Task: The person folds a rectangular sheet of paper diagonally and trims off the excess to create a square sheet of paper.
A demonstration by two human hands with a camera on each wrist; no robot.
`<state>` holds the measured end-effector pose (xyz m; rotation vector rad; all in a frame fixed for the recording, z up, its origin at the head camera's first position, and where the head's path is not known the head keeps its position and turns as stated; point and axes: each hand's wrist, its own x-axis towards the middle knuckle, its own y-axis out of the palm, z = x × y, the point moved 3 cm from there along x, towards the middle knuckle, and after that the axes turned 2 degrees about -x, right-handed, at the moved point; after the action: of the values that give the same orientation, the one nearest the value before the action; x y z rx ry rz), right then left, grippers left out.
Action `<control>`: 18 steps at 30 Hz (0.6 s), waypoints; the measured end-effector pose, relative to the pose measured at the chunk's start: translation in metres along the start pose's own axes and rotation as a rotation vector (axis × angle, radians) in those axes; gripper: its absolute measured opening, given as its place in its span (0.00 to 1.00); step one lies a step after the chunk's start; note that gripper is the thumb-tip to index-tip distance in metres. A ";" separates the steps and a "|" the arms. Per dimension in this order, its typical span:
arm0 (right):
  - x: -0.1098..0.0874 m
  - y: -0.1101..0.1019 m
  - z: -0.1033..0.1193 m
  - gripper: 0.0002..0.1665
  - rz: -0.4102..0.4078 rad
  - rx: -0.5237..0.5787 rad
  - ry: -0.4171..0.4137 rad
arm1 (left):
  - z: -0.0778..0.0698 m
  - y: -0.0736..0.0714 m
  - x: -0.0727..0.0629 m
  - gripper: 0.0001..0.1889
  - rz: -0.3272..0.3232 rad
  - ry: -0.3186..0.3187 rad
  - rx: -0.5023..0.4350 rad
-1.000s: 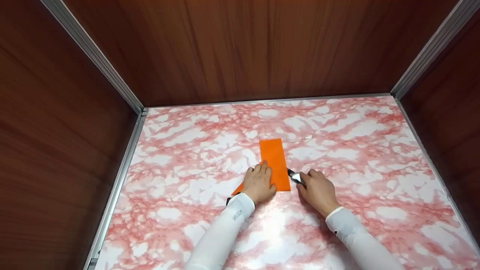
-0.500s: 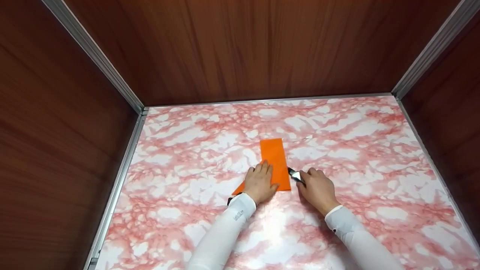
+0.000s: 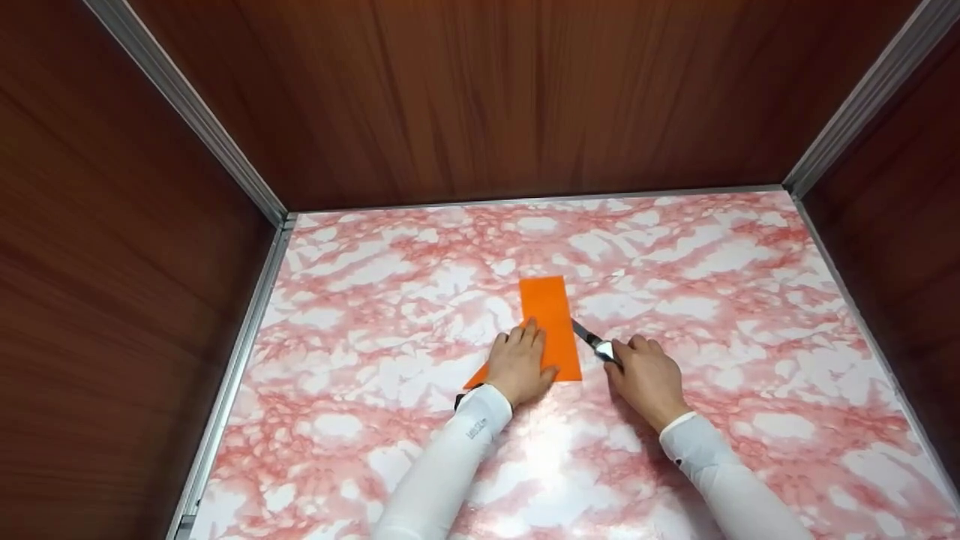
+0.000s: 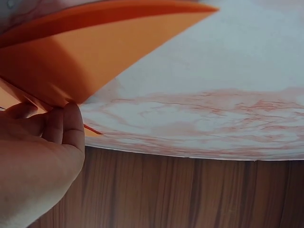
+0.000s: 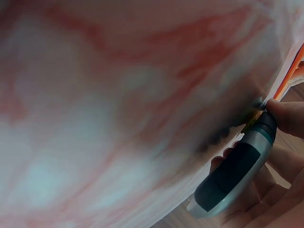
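Note:
A folded orange paper (image 3: 549,304) lies on the table, with a slanted flap sticking out to the left. My left hand (image 3: 517,365) rests on it, fingers pointing away from me and thumb near its right strip. From the left wrist, the flap of the paper (image 4: 104,52) stands up in a curve beside the hand (image 4: 38,161). My right hand (image 3: 649,379) grips a utility knife (image 3: 604,350), its blade angled to the paper's right edge. The right wrist view shows the knife's dark and grey handle (image 5: 232,175) held between thumb and curled fingers (image 5: 216,163).
The table (image 3: 360,322) has a red and white marbled top. Wood-grain panels (image 3: 487,97) stand at the back and both sides, joined by metal strips (image 3: 244,176). White sleeves (image 3: 450,472) cover both forearms.
My right hand has shifted right and slightly away from me with the knife, and more of its blade now shows beside the paper. The left hand and the paper have hardly moved.

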<state>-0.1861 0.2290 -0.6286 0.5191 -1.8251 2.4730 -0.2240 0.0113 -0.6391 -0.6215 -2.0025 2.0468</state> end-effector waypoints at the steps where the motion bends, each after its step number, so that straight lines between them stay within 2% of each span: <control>1: 0.000 0.000 0.000 0.21 0.001 0.003 -0.002 | 0.000 0.001 0.001 0.40 -0.006 -0.001 0.004; 8: 0.002 -0.001 0.003 0.22 0.012 0.019 -0.011 | 0.000 0.002 0.007 0.40 -0.039 -0.017 0.031; 14: 0.010 0.001 0.007 0.18 0.014 0.014 -0.019 | 0.001 -0.002 0.014 0.40 -0.026 -0.008 0.048; 18: 0.016 0.003 0.010 0.19 0.007 0.003 -0.027 | 0.002 -0.004 0.018 0.38 -0.013 -0.005 0.031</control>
<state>-0.1996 0.2156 -0.6245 0.5498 -1.8357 2.4860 -0.2414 0.0180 -0.6378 -0.5969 -1.9685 2.0696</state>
